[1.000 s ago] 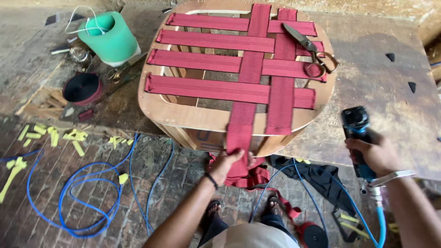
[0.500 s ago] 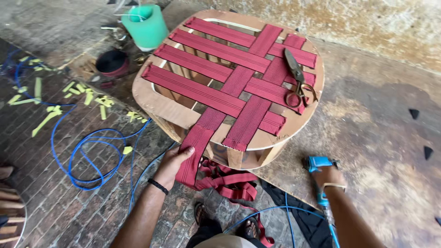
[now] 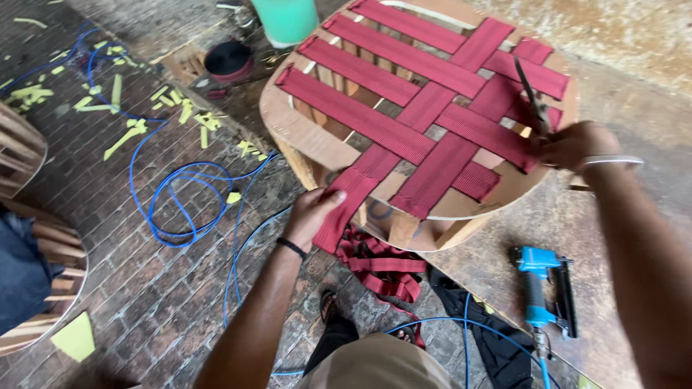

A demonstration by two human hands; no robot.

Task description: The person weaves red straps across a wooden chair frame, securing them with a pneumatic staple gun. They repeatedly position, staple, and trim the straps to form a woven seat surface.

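Presently: red webbing on round seat frame

Red webbing strap (image 3: 344,209), lower centre of frame, pinched tight in left hand (image 3: 311,214), pulled over the edge of the round wooden seat frame (image 3: 303,133). Right hand (image 3: 573,144), right of frame, closed around scissors (image 3: 532,97) lying on the woven straps. Loose webbing pile (image 3: 378,263) below. Blue pneumatic stapler (image 3: 542,288) lower right. Blue air hose (image 3: 184,198) left. Green bucket (image 3: 287,18) top.

The left hand (image 3: 315,212) grips a red webbing strap (image 3: 346,205), fingers curled over it at the edge of the round wooden seat frame (image 3: 303,137). The right hand (image 3: 573,144) closes on scissors (image 3: 532,97), blades pointing away from the fingertips. A blue staple gun (image 3: 542,288) lies below that hand, apart from it
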